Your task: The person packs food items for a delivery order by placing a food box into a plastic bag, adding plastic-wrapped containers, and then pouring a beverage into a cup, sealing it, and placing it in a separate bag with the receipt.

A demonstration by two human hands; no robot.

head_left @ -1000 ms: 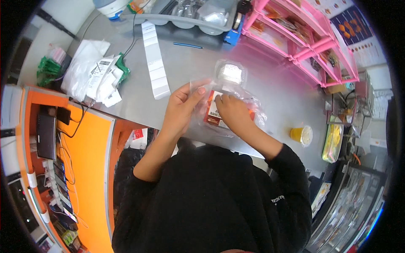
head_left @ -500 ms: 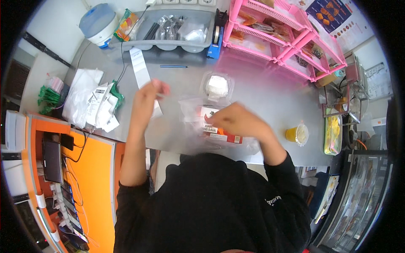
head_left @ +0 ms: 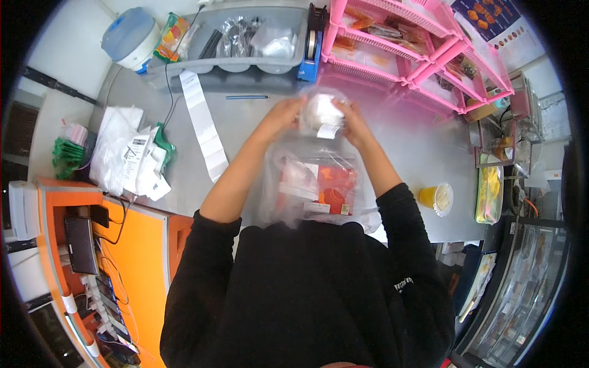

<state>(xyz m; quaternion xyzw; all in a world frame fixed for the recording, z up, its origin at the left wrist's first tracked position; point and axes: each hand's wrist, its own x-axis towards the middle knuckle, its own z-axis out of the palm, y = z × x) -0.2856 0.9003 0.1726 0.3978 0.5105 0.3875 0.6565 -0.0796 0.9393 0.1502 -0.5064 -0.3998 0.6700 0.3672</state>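
Note:
Both my hands reach forward to a round clear plastic tub (head_left: 324,116) with something white in or on it. On its left side my left hand (head_left: 284,115) closes its fingers at the rim. From the right my right hand (head_left: 356,124) grips the same tub, its fingers bent over the edge. Closer to me a red and white cardboard box (head_left: 337,184) lies in a clear plastic bag (head_left: 270,190). The bag's sheet spreads around the box, its far edge near the tub. Fingertips on the tub are partly blurred.
A long paper receipt strip (head_left: 202,126) and a blue pen-like stick (head_left: 246,97) lie on the metal counter. Bags and receipts (head_left: 138,162) are piled left. A yellow drink cup (head_left: 437,199) stands right. Behind are a grey cutlery tray (head_left: 202,66) and pink racks (head_left: 405,81).
Both hands have come to the tub: the left from the receipt strip, the right from the box. The bag now spreads wider around the red box. The tub sits slightly farther back.

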